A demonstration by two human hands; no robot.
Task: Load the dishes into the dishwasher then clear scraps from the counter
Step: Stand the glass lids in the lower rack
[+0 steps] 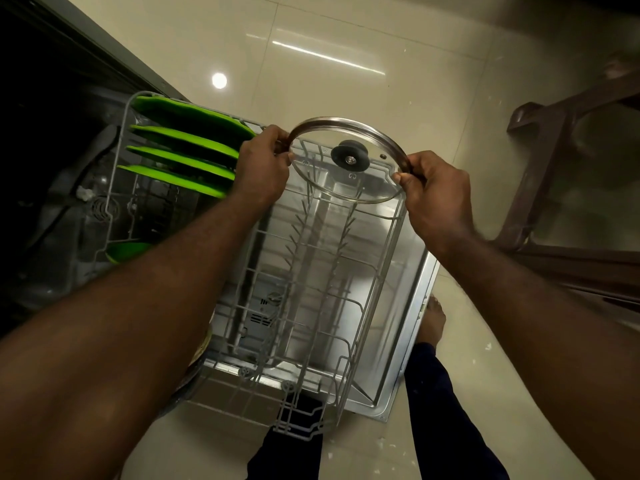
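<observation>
Four green plates upright in one rack, one more green dish lower down, one lid, one dishwasher door, one stool

Head cam, wide-angle, steeply down, close over rack.

Plates in rack, left end; lid above rack; stool far right

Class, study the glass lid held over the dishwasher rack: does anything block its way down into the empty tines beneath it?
Nothing visible does. The left hand and right hand grip the glass lid by its rim above the rack and its bare tines; the green plates stand further left, clear of that path.
</observation>
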